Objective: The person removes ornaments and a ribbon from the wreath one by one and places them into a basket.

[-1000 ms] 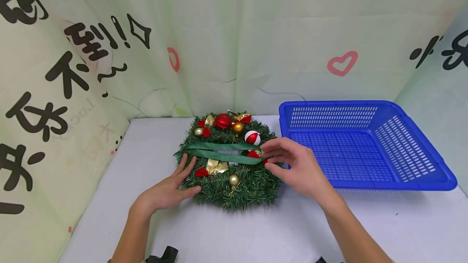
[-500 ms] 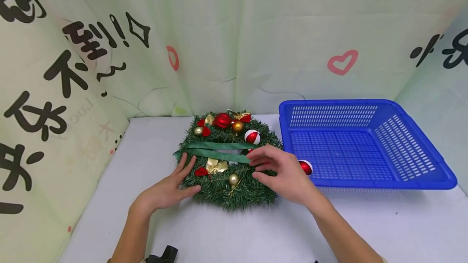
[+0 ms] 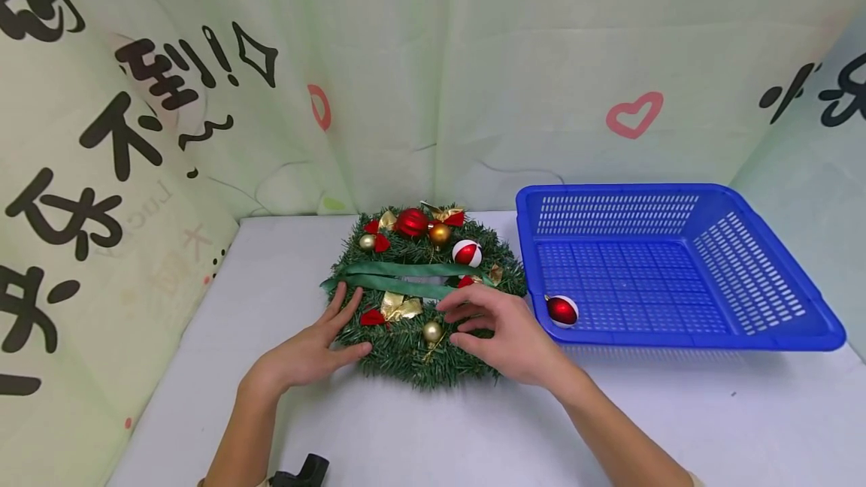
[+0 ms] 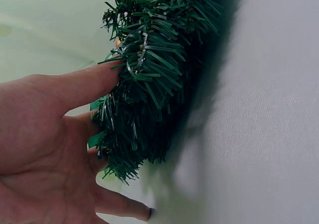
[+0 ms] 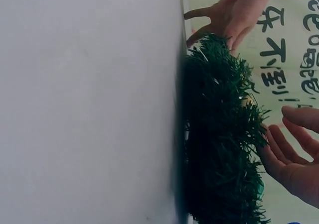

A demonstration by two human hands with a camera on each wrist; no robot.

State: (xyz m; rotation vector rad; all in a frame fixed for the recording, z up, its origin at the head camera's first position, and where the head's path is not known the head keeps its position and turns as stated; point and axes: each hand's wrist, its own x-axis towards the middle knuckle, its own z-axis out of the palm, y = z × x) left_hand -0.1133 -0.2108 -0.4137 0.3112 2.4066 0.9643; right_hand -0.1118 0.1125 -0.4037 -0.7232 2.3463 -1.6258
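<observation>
A green wreath [image 3: 406,359] lies on the table, decorated with balls and bows. A green ribbon [image 3: 399,270] runs across its middle in two strands. My left hand [image 3: 304,355] rests on the wreath's left side with its fingers spread, touching the ribbon's left end; its thumb touches the needles in the left wrist view. Over the wreath's lower right part hovers my right hand [image 3: 510,333], fingers loosely bent and nothing between thumb and fingers in the right wrist view. Its fingertips are close to the ribbon's lower strand and to a gold ball [image 3: 432,332].
A blue plastic basket [image 3: 798,280] stands to the right of the wreath. One red and white ball [image 3: 562,311] lies in its near left corner. A printed curtain [image 3: 473,81] hangs behind the table [image 3: 419,442]. A black object [image 3: 302,471] shows at the lower edge.
My right hand has moved left and slightly toward me across the wreath, uncovering its right side and the ball in the basket. My left hand has stayed in place.
</observation>
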